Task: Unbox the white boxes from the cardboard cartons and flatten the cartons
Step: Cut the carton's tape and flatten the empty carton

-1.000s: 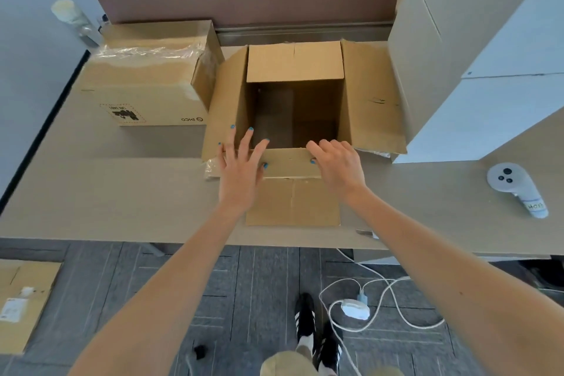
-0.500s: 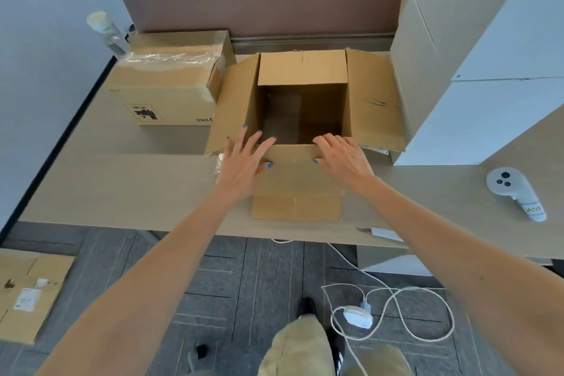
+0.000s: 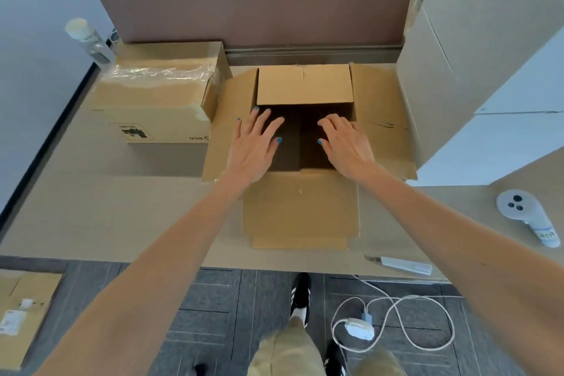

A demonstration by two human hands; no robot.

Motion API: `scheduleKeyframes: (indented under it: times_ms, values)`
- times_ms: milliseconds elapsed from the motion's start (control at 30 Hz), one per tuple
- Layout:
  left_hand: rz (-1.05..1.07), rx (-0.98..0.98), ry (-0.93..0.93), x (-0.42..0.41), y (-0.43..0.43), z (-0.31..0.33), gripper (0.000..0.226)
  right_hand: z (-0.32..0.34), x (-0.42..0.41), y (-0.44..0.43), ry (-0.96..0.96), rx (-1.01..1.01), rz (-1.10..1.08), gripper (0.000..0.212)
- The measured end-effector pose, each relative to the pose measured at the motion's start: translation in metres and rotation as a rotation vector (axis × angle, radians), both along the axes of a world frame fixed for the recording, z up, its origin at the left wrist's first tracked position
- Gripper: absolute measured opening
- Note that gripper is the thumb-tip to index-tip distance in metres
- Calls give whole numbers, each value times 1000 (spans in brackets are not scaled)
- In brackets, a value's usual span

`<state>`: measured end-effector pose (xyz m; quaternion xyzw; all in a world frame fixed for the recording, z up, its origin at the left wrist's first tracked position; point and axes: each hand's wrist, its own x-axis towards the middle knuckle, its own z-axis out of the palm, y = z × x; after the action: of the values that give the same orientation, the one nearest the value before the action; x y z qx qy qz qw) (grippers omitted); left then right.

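Fingers (image 3: 260, 123) of the left hand (image 3: 254, 148) are straight and spread apart, holding nothing, over the left side of the open carton's mouth. The right hand (image 3: 349, 146) lies over the right side, its fingers (image 3: 333, 124) loosely extended, close together and holding nothing. Whether either hand touches the cardboard cannot be told. Both forearms reach in from the near edge.

The open carton (image 3: 300, 210) stands in the middle of the tabletop (image 3: 122, 207) with all four flaps folded outward: one near, one far, one left, one right. Its inside is dark.

One sealed carton (image 3: 152, 104), with clear tape across the top, sits just beside the left flap. Two white boxes are stacked at the right, the upper box (image 3: 494, 24) on the lower box (image 3: 500, 143), with the lower one against the right flap.

Nearer on the right lie one white controller (image 3: 518, 207) and, at the tabletop's near edge, one small white tool (image 3: 403, 265). One clear bottle (image 3: 88, 40) stands at the far left corner, and one brown divider panel (image 3: 253, 6) runs along the back.

On the floor are one flat piece of cardboard (image 3: 24, 311) at the left, one white cable (image 3: 393, 317) in loops, and the person's two black shoes (image 3: 300, 293).
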<state>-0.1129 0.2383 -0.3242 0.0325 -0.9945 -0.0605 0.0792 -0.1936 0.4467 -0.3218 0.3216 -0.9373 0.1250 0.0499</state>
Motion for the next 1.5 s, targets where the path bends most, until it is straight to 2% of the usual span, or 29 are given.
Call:
scheduleKeyframes:
  times_ms: [267, 433, 600, 767, 967, 1100, 1200, 1333, 1500]
  values:
    - [-65, 5, -43, -84, -24, -5, 52, -5, -71, -41, 1, 44, -128, 52]
    - [-146, -57, -72, -117, -38, -11, 56, -7, -104, -49, 23, 102, -104, 63]
    - [-220, -70, -100, -133, -55, -10, 49, -4, -119, -47, 11, 141, -26, 52]
    - [-229, 3, -7, -127, -58, 6, 43, 5, -119, -42, 121, 62, 16, 38]
    - [-245, -14, 131, -130, -59, 32, 40, 18, -123, -40, 278, -24, 56, 27]
    - [-266, -21, 264, -156, -67, 58, 28, 40, -141, -50, 376, -120, 39, 17]
    - [-201, 68, 335, -185, -69, 69, 24, 56, -164, -63, 396, -164, -7, 15]
    - [-117, 94, 389, -224, -74, 60, 34, 59, -198, -76, 434, -97, -79, 34]
    - [-74, -14, 112, -235, -93, 30, 66, 31, -212, -75, 245, 110, -18, 64]
